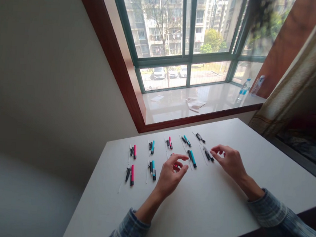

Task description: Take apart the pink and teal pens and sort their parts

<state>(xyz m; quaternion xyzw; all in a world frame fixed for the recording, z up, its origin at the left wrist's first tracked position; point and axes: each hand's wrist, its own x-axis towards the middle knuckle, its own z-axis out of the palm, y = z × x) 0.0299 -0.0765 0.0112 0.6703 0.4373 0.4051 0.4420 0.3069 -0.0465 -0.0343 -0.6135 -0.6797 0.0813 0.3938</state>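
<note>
Two rows of taken-apart pens lie on the white table, each group with a barrel, a smaller black part and a thin white stick like a refill. My left hand (170, 175) hovers with thumb and forefinger apart, partly hiding a red pen group beneath it. Just right of its fingertips lies a teal barrel (193, 159). My right hand (230, 161) is beside a black pen group (209, 155), fingers curled, with nothing visible in them. Pink barrels (132, 175) and another teal barrel (154, 170) lie farther left. Behind the right hand's group is a second dark group (200, 138).
The white table (107, 209) meets the wall below a window sill (169, 112) with a brown frame. On the sill are a crumpled cloth or paper (195, 104) and a water bottle (243, 89), with a second clear bottle (257, 85) beside it. A curtain (293, 70) hangs at right.
</note>
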